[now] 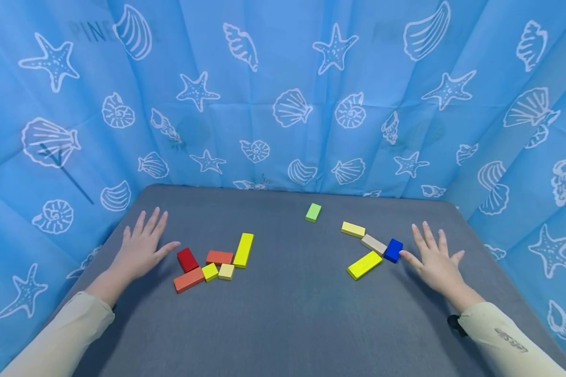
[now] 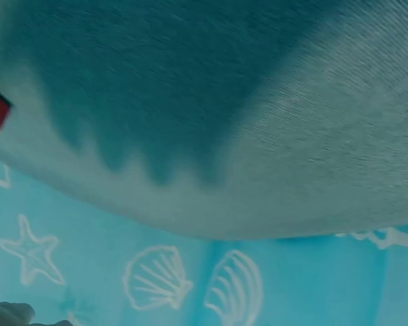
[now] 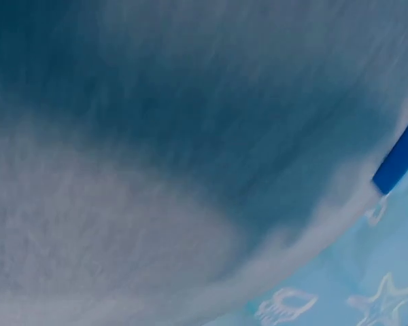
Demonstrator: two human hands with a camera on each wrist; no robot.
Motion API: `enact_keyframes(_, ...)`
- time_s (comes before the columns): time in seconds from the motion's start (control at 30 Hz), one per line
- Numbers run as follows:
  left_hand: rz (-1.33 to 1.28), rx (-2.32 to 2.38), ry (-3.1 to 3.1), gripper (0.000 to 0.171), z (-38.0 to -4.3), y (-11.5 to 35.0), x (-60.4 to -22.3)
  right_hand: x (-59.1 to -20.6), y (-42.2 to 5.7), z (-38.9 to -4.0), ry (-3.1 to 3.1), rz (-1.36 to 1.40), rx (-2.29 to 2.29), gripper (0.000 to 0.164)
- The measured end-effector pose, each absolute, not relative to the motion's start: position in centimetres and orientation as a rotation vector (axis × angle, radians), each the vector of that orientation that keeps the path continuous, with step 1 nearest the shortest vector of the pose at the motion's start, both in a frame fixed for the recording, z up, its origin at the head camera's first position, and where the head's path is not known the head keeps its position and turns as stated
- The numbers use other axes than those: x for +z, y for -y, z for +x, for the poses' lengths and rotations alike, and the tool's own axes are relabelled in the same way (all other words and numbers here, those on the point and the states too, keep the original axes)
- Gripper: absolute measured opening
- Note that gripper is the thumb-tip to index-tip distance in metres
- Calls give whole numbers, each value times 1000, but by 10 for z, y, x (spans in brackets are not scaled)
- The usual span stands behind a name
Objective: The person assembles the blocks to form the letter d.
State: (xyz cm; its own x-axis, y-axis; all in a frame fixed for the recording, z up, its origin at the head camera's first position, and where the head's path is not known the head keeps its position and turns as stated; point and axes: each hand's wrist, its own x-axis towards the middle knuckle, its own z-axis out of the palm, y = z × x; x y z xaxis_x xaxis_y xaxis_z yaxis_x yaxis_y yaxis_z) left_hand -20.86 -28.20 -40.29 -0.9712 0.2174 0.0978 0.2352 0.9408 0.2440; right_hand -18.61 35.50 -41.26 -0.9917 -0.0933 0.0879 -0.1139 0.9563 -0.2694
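Note:
My left hand [image 1: 141, 248] hovers with fingers spread, its thumb near a dark red block [image 1: 187, 259]. Around that block lie two orange-red blocks [image 1: 188, 280], a small yellow block [image 1: 209, 272], a small cream block [image 1: 226, 272] and a long yellow block [image 1: 243, 250]. On the other side my right hand [image 1: 436, 264] is also spread, its thumb close to a blue block [image 1: 393, 251]; contact is hard to tell. Beside the blue block are a beige block [image 1: 373, 244], a pale yellow block [image 1: 353, 229] and another long yellow block [image 1: 365, 265]. Neither hand holds anything.
A light green block [image 1: 313, 212] lies alone near the far edge of the grey table [image 1: 283, 324]. Blue curtains [image 1: 273, 63] printed with shells and starfish hang behind and along both sides. Hand shadows fall on the cloth in both wrist views.

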Motion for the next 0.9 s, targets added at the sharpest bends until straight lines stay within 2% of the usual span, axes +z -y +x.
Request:
enact_keyframes(0.3,-637,-406,3016,84,-205,253,-410,-410,-324,-169,3067,224,502,82)
enact_keyframes(0.9,-996,-265,2912,83,-209,196,-421,-422,-284,-151,3113,316,589,81)
